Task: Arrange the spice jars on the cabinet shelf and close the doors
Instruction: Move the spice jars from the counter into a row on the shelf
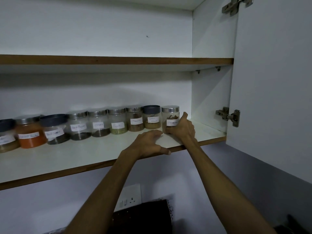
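Fingers (156, 133) of the left hand (148, 144) lay loosely curved on the lower shelf (84, 154), grasping nothing, with the thumb hooked near the shelf's front edge.

Reading the shelf from its left end, a row of spice jars (101, 123) stood upright along the back: a dark-lidded one cut off by the frame, an orange-filled jar (31, 133), then several clear jars with paper labels, mostly steel-lidded and some dark-lidded. Each stood just beside the next. After the dark-lidded jar (152, 117) came the last in line, the cinnamon jar (170, 118), upright, its long axis vertical.

That jar was where the right hand (183, 128) sat, wrapped around its lower right side, thumb up along the wall near the label and the other fingers curled at its base. It stood slightly forward of its neighbours, so the jar lay directly ahead of and to the left of the palm. The right hand was plainly the nearer one; the left rested just short of the jar's foot.

Farthest right, the cabinet door (273, 81) stood swung wide on its hinge (229, 115). By my reading, a short push back and leftward would seat the jar in line, with the doors yet to be shut.
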